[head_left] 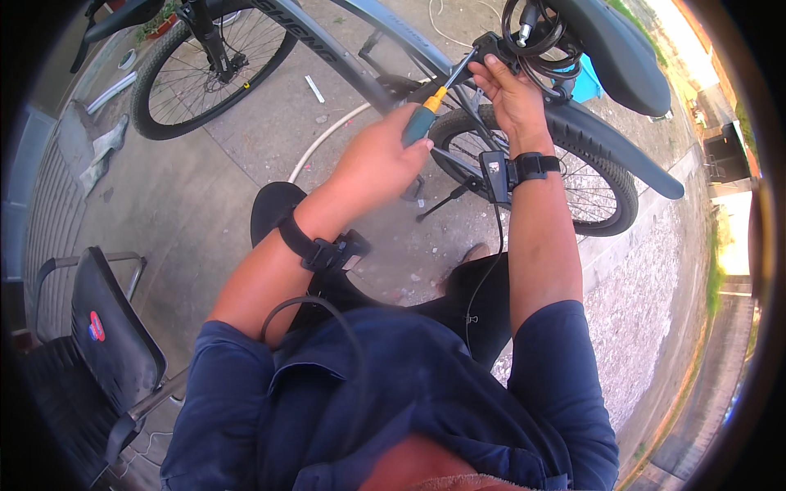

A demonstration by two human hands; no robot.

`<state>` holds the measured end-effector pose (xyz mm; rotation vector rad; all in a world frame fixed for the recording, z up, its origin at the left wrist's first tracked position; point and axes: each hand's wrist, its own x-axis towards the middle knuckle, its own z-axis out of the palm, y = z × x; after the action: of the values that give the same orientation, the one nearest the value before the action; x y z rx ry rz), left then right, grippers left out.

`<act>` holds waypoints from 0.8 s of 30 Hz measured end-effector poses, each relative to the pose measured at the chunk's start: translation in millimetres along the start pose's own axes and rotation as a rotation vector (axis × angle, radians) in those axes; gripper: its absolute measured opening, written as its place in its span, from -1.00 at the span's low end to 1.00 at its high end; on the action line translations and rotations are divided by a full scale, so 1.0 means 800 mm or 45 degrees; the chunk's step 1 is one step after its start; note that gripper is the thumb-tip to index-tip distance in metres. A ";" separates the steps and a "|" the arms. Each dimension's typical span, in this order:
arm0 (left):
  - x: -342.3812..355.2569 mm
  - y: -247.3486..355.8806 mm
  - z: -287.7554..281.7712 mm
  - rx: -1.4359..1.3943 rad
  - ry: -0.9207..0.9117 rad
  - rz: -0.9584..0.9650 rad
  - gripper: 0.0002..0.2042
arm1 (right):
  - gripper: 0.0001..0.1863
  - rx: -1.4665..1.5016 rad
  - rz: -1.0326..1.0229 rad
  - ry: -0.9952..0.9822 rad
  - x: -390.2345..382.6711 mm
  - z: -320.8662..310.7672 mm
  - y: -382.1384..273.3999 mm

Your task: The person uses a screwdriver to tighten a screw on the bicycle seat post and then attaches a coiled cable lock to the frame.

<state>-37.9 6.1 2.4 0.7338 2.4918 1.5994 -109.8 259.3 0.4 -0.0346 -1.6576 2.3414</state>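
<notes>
My left hand (pixel 381 155) is closed around the green and yellow handle of a screwdriver (pixel 420 123), whose metal shaft angles up to a black bracket (pixel 491 45) below the bike saddle (pixel 622 57). My right hand (pixel 516 102) holds that bracket from the right, thumb and fingers curled at it beside the shaft's tip. A coiled black cable lock (pixel 553 49) hangs just above my fingers. The silver-grey bicycle frame (pixel 336 49) crosses the top of the view. Both my wrists carry black strapped devices with thin cables.
The rear wheel (pixel 610 188), long black mudguard (pixel 655 176) and kickstand (pixel 434 209) are below my hands; the front wheel (pixel 139 98) is upper left. A black chair (pixel 115 327) stands lower left. A pale hose (pixel 307 151) lies on concrete ground (pixel 180 196). A blue object (pixel 591 78) sits behind the saddle.
</notes>
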 end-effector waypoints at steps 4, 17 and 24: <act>-0.006 0.017 -0.004 0.332 0.000 -0.062 -0.46 | -0.69 -0.010 -0.028 0.032 -0.003 0.001 0.000; -0.018 0.027 -0.005 -0.750 -0.146 -0.334 -0.55 | -0.73 -0.021 -0.038 0.021 -0.003 0.002 0.002; -0.015 0.037 0.002 -0.946 -0.119 -0.348 -0.54 | -0.74 -0.064 -0.029 0.002 -0.005 0.002 0.002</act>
<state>-16.6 12.2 25.2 0.3298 1.6252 2.0876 -106.8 256.5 -0.7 -0.0271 -1.7073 2.2820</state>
